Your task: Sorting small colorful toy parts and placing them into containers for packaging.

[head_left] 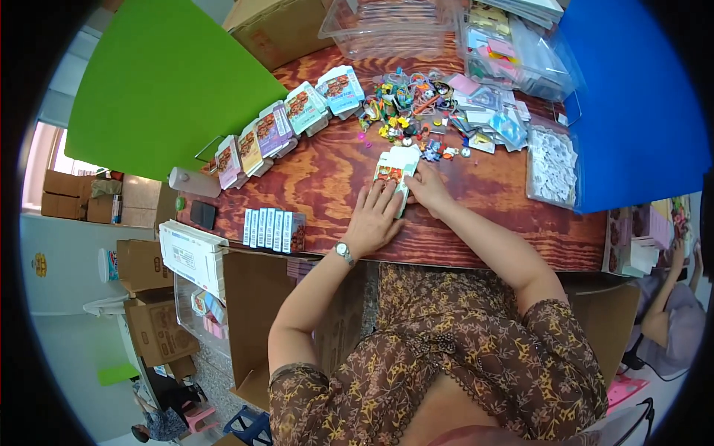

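Note:
A small white printed carton (pixel 394 169) lies flat on the wooden table (pixel 327 178), just in front of me. My left hand (pixel 375 219) rests palm down on its near end, fingers spread. My right hand (pixel 425 186) pinches the carton's right edge. A silver watch (pixel 344 253) sits on my left wrist. Just beyond the carton lies a heap of small colourful trinkets (pixel 405 100).
A curved row of filled printed cartons (pixel 286 123) runs along the left; several more stand upright at the near edge (pixel 274 230). Clear plastic bins (pixel 513 52) and a tray of white pieces (pixel 552 165) sit right. Cardboard boxes (pixel 156 327) stand on the floor left. Another person (pixel 669 312) sits at right.

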Demonstrator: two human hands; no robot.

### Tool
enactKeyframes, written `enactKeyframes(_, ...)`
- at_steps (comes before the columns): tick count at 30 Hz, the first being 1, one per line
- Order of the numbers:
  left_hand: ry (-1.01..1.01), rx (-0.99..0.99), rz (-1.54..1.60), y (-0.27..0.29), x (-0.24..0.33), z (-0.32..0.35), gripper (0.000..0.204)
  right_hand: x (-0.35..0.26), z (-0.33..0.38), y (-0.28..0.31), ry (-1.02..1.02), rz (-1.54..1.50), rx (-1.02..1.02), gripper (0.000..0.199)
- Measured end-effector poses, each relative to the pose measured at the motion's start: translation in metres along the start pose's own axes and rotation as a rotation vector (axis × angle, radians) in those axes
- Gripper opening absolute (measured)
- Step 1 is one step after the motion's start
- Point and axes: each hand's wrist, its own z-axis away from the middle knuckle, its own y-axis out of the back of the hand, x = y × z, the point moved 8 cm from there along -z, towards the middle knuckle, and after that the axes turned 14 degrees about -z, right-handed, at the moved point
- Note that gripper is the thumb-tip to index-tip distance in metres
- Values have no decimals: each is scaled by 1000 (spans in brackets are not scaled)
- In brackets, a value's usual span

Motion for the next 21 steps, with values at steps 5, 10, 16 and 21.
enactKeyframes(5, 561, 168, 237, -13, -11, -10, 90, -14, -6, 10, 396, 626, 30, 34)
enactKeyframes(10, 734, 47, 274, -37, -26, -11, 115, -35, 6, -6, 304, 801, -65, 39)
enactKeyframes(16, 818, -36, 353, -39, -40, -13, 122, -31, -3, -8, 378, 1012, -182, 48)
enactKeyframes(21, 963, 4, 449, -40, -46, -3, 125, -39, 8, -7, 438, 987, -249, 41)
